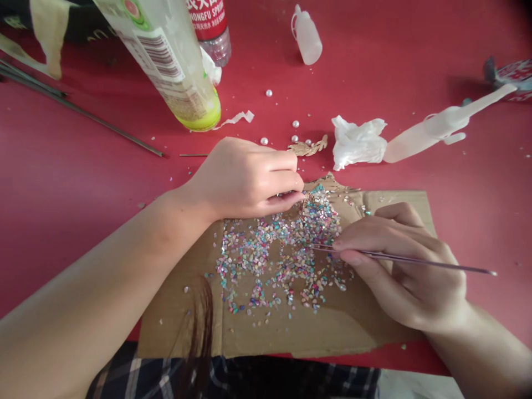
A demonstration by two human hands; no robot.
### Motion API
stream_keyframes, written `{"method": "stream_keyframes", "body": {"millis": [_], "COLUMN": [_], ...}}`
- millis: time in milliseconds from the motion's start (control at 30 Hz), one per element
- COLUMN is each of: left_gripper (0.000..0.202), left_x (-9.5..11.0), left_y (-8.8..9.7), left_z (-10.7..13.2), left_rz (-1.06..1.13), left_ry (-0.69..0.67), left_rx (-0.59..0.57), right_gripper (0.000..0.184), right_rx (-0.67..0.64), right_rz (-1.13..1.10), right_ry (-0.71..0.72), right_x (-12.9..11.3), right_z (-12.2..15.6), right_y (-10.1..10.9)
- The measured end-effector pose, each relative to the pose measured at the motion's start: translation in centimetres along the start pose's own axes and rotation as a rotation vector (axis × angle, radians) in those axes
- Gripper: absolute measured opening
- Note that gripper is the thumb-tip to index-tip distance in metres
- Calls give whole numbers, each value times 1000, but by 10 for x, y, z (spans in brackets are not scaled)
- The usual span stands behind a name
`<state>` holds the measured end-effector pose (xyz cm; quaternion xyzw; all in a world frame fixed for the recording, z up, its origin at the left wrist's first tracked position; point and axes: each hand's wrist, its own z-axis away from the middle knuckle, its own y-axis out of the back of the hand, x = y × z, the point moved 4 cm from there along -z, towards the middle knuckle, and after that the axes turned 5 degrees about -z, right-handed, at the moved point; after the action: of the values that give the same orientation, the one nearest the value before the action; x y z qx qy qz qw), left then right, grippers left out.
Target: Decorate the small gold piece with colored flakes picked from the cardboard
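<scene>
My right hand [415, 266] grips a pair of thin metal tweezers [399, 257]. The tips point left and reach in among small multicoloured shell-like chips [253, 252], spread over a piece of brown cardboard [257, 338]. My left hand [249, 177] is closed in a pinch above the far edge of the chips. Something thin and gold-coloured shows by its fingertips, too small and covered to name. Just beyond its knuckles lies a gold leaf-shaped piece [311, 147], with several white pearl beads [295, 124] around it.
Crumpled white tissue [357, 143] lies beside a clear squeeze bottle with a long nozzle [432, 133]. A smaller squeeze bottle [308, 39] is at the back. A large drink bottle [166, 61], a red-labelled water bottle [214, 33] and thin rods [112, 124] occupy the left.
</scene>
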<state>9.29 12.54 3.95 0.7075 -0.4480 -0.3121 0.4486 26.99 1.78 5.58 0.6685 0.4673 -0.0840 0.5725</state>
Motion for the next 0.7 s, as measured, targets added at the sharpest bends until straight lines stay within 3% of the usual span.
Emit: {"method": "stream_keyframes", "body": {"millis": [167, 500, 700], "left_gripper": [28, 24, 26], "left_x": [0, 0, -1], "left_y": [1, 2, 1], "left_z": [0, 0, 0], "left_rz": [-17, -13, -21], "left_ry": [-19, -32, -14], "left_rx": [32, 72, 34], "right_gripper": [15, 14, 15], "right_rx": [-59, -50, -106], "right_rz": [-12, -24, -56], "right_ry": [28, 31, 69], "right_x": [-2, -2, -2], "right_z": [0, -1, -1], "right_y": [-2, 3, 2]}}
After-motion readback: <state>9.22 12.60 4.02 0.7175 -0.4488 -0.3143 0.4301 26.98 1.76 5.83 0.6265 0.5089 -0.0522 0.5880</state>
